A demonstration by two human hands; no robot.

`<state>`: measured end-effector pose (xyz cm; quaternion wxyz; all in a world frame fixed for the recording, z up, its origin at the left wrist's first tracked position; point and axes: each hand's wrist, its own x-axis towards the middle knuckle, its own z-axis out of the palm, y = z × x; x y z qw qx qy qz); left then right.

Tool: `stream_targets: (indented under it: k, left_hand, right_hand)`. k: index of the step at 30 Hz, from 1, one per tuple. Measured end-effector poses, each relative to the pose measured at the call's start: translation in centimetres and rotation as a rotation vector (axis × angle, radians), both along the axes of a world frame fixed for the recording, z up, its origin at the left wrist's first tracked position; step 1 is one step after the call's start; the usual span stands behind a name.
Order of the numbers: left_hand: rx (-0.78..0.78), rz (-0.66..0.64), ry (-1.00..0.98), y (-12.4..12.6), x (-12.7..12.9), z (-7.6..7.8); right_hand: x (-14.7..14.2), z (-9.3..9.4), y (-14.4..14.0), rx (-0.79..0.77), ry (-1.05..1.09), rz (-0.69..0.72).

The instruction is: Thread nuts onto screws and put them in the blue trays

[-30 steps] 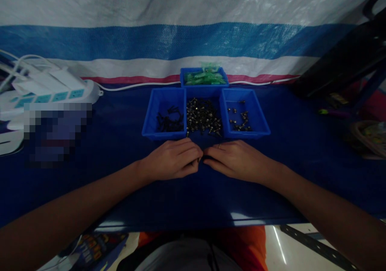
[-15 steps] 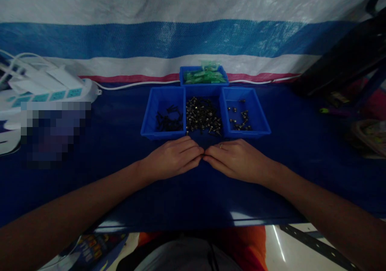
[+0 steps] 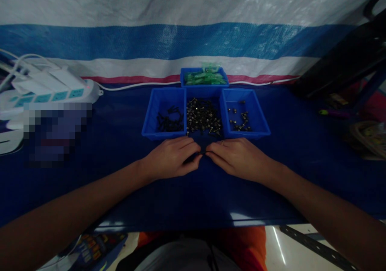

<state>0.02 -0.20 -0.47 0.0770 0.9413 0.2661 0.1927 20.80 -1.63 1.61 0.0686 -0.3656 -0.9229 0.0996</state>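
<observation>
A small, thin dark screw (image 3: 203, 152) spans the narrow gap between my two hands, just in front of the bins. My right hand (image 3: 238, 156) pinches one end between thumb and fingers. The other end meets the thumb and forefinger of my left hand (image 3: 173, 156), whose remaining fingers are curled. Just beyond the hands lies a heap of small metal screws (image 3: 203, 116), dark and shiny ones mixed. A blue bin on the left (image 3: 147, 120) holds dark screws, and the blue bin on the right (image 3: 261, 116) holds several shiny small fasteners.
Behind these, a smaller blue bin (image 3: 182, 78) carries green plastic packets (image 3: 205, 77). A white power strip (image 3: 90, 92) with plugged-in cables sits at left. On the right are a black object (image 3: 334, 62) and a basket (image 3: 366, 140). The blue table (image 3: 187, 202) ends near my body.
My hands have drawn slightly apart, so the dark screw now shows between the fingertips. My left thumb and forefinger have loosened a little. The view has tilted slightly upward.
</observation>
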Motion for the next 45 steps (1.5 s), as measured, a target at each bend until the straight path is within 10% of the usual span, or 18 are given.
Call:
stream_targets:
  k: [25,45]
  left_hand:
    - [0.22,-0.047,-0.093,-0.22,-0.33,-0.2]
    - [0.03,-0.014,0.018,-0.23,0.06,0.1]
  right_hand:
    - [0.14,-0.02,0.01,-0.02,-0.024,0.01]
    - [0.02,0.26,-0.14,0.006,-0.031,0.009]
